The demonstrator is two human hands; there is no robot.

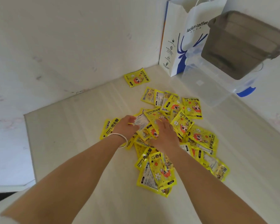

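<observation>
A heap of several yellow hand-warmer packets lies spread over a pale table. My left hand, with a white bangle on the wrist, grips a packet whose white printed back faces up at the heap's left side. My right hand lies palm down on the heap's middle with fingers spread over the packets. One single packet lies apart near the back wall.
A clear plastic box with a blue latch stands at the back right, with a grey tinted container over it. A white paper bag with a blue deer print leans in the corner. Walls close the back and left.
</observation>
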